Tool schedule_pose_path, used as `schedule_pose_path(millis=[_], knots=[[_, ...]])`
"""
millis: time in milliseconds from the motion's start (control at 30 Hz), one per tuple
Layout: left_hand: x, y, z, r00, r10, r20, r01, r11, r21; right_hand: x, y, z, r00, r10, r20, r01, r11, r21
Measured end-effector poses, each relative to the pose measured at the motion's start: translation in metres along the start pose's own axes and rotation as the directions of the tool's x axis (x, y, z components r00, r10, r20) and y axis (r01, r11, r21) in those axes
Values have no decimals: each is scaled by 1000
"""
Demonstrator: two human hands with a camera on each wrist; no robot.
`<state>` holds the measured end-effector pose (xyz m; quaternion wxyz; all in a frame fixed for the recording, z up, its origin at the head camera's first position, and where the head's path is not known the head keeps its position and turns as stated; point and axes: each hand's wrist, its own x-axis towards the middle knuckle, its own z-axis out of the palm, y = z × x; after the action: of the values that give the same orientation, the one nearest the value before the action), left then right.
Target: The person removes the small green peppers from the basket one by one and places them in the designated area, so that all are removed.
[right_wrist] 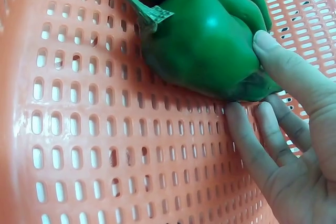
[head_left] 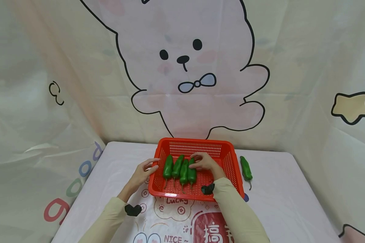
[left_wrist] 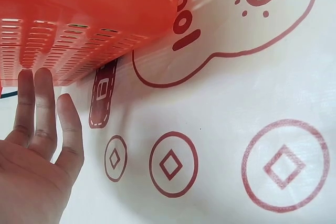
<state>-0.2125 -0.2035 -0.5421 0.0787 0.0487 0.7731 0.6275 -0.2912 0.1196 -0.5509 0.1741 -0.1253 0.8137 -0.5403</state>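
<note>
The left hand (head_left: 142, 172), fingers loose, touches the red basket (head_left: 176, 196) at its left side, likely to steady it, while the right hand (head_left: 205, 162) pinches the rightmost pepper (head_left: 192, 176) inside, perhaps so it lies straight.

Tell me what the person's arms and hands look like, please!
The left sleeve and right sleeve are long, plain and pale yellowish-beige. Beside each wrist is a small black piece, a bit heart-shaped; I can't tell what it is. The left hand and right hand are bare, with no gloves.
</note>
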Motion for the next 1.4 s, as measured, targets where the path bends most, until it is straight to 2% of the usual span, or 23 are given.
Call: schedule_pose_path(millis=[300, 700, 900, 1067, 1167, 1300, 1400], knots=[[-2, 0, -1, 1000, 8, 1, -8, 1000, -5, 3, 5, 0, 999, -28, -44, 27, 1000, -7], [0, -4, -1, 1000, 27, 10, -27, 1000, -6, 1, 6, 0, 997, -46, -55, 53, 990, 131], [0, -6, -1, 1000, 27, 1, -27, 1000, -11, -2, 3, 0, 993, -111, -51, 115, 989, 97], [0, -5, -1, 1000, 16, -2, -16, 1000, -10, -12, -15, -3, 986, -164, -33, 165, 984, 63], [1, -6, -1, 1000, 16, 3, -16, 1000, -11, -12, -16, -5, 989, -149, -12, 149, 981, 126], [-1, 0, 0, 1000, 14, 15, -14, 1000, -28, -1, 1, -6, 993, -121, 2, 117, 969, 218], [-1, 1, 0, 1000, 11, 15, -11, 1000, -27, 4, 8, -6, 994, -107, 3, 103, 966, 239]])
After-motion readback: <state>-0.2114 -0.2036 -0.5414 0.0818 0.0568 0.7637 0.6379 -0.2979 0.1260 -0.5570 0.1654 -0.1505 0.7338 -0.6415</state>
